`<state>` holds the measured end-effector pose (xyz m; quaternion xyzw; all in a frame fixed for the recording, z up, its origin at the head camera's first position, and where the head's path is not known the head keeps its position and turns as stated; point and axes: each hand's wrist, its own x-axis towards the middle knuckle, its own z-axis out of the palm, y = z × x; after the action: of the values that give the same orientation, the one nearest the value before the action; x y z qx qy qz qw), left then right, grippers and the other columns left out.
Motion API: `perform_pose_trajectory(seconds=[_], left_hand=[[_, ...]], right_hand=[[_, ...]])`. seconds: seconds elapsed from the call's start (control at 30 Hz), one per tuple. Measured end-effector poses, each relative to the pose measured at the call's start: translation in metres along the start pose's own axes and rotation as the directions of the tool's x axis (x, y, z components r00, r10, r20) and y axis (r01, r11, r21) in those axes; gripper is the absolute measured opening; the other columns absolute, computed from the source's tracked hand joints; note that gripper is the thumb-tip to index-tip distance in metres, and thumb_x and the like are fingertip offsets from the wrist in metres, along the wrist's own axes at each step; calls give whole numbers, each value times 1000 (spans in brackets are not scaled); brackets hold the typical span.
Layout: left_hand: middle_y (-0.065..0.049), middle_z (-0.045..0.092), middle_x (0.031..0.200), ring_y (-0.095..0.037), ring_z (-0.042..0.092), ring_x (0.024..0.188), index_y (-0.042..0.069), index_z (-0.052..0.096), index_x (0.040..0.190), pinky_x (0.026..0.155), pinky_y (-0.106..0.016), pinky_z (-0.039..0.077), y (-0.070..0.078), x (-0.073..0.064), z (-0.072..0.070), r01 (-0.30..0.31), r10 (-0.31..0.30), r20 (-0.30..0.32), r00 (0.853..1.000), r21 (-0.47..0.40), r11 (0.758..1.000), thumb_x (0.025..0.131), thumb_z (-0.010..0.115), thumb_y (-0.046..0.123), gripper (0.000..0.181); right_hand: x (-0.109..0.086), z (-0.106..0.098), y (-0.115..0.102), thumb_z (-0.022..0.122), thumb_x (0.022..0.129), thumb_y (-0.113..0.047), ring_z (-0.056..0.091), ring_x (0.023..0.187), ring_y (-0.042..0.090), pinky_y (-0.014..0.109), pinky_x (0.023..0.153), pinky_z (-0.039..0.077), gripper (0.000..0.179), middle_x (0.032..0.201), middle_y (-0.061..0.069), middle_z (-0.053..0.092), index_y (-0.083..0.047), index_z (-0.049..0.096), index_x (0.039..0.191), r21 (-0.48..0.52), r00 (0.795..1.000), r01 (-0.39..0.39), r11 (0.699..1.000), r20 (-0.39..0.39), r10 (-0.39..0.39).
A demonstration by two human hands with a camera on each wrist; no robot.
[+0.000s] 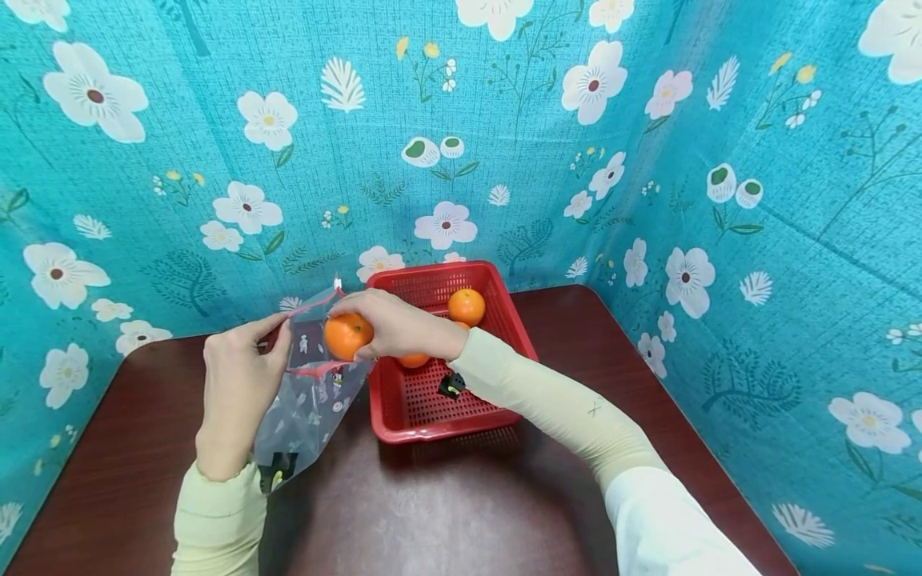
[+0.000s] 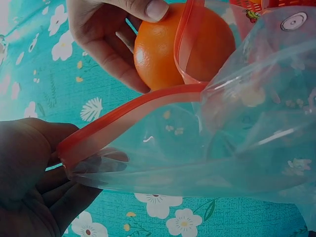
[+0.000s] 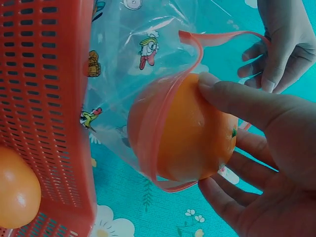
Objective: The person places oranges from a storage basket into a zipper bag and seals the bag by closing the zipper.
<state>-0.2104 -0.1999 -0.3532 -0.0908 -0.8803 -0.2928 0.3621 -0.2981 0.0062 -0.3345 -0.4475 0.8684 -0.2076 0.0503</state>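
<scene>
My left hand [image 1: 241, 384] pinches one end of the red-edged mouth of a clear zip bag [image 1: 310, 416], which hangs with its mouth spread. In my right hand [image 1: 392, 324] is an orange [image 1: 346, 336], gripped between thumb and fingers at the bag's mouth. The right wrist view shows part of this orange [image 3: 197, 133] behind the bag's red zip strip, the rest outside in the fingers. Seen from the left wrist, the strip [image 2: 133, 111] runs from the left fingertips toward the orange. Cartoon prints mark the bag's film.
Just right of the bag stands a red perforated basket [image 1: 446, 432] on the dark brown table [image 1: 446, 512]. Several oranges lie inside it, one [image 1: 467, 307] near its back, along with a small black item [image 1: 452, 386]. Flowered turquoise cloth [image 1: 324, 200] hangs behind and at the right.
</scene>
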Motion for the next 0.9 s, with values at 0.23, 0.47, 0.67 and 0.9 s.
perform_pose_trajectory(seconds=[0.23,0.47,0.67,0.9], left_hand=[[-27,74,88,-40,69,68,-7,76,108,65,-56,58,1,0,2,-7,7,-8,1000,-7,1000,87,76,0,22],[-28,74,89,-42,69,68,-7,77,106,62,-57,56,-2,1,1,-21,21,-18,1000,13,1000,88,75,-1,19],[-28,74,89,-42,69,68,-7,77,105,63,-57,56,-3,2,0,-13,13,-22,1000,12,1000,89,73,-1,18],[-29,74,89,-43,68,68,-7,77,105,63,-58,56,-3,3,-1,-17,17,-26,1000,4,1000,87,74,-2,18]], right_hand=[[-2,0,3,81,87,-11,60,124,18,26,105,48,51,135,5,66,-6,65,135,56,1000,-16,998,-2,17],[-5,0,9,79,88,-10,66,94,19,25,85,55,39,120,7,72,-6,70,126,88,999,5,996,-38,-1],[-12,-4,20,76,91,-13,61,96,15,20,78,52,32,117,2,72,-9,73,123,136,990,15,991,-139,4],[-16,-4,37,77,91,-12,61,98,12,21,80,55,32,119,4,71,-9,73,122,175,987,-4,985,-159,33]])
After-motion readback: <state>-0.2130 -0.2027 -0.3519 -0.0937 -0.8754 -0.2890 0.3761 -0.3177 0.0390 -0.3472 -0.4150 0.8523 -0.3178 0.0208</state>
